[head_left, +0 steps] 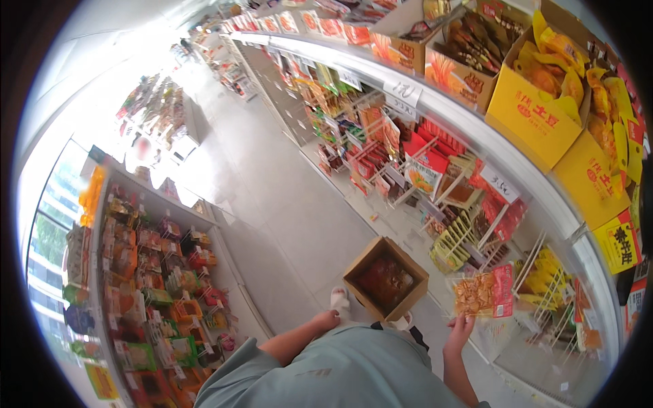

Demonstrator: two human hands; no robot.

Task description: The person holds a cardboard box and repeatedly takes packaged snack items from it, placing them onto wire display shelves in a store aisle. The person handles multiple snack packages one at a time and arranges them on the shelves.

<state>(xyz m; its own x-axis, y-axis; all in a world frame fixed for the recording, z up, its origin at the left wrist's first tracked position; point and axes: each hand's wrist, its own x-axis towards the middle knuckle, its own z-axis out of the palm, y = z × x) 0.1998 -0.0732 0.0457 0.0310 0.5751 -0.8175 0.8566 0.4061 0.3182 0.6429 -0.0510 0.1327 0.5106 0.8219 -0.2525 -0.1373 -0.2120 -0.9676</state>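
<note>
we see the right hand [460, 331] at about five o'clock, raised from the lower edge, its fingers pinched on the bottom edge of a clear snack packet [481, 293] with orange-brown pieces inside and a red strip down its right side. the packet stands upright just above the hand, in front of the lower shelf racks at four o'clock. the left hand [326, 319] hangs at six o'clock beside our grey-green shirt [340, 374], fingers curled loosely inward and holding nothing; whether they touch each other we cannot tell. just past it a white shoe [339, 298] rests on the pale floor [286, 204]. touching distance beyond, at the centre-low, an open cardboard box [386, 277] sits on the floor with dark red packets inside. at three o'clock white wire dividers [449, 197] hold red and yellow packets. farther up, at one o'clock, yellow cartons [537, 115] of yellow bags line the top shelf. at eight o'clock a second shelf unit [149, 285] carries mixed snacks, and the aisle runs away toward eleven o'clock.
</note>
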